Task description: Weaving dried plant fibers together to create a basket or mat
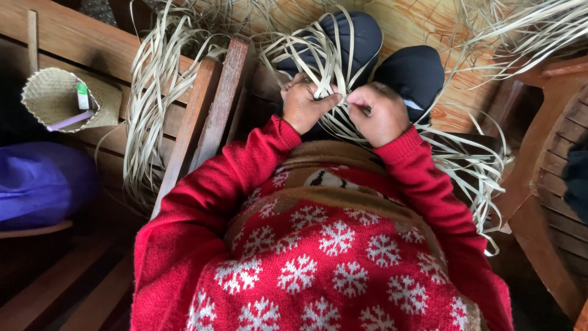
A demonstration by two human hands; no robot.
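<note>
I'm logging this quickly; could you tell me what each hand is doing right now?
Left hand: closed, pinching pale straw strips.
Right hand: closed in a fist on the same strips.

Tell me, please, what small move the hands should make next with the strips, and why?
Probably pull the strip pinched by the left hand snug: both hands meet over the pale strips, the right hand closed beside it, and loose ends fan out unsecured.
</note>
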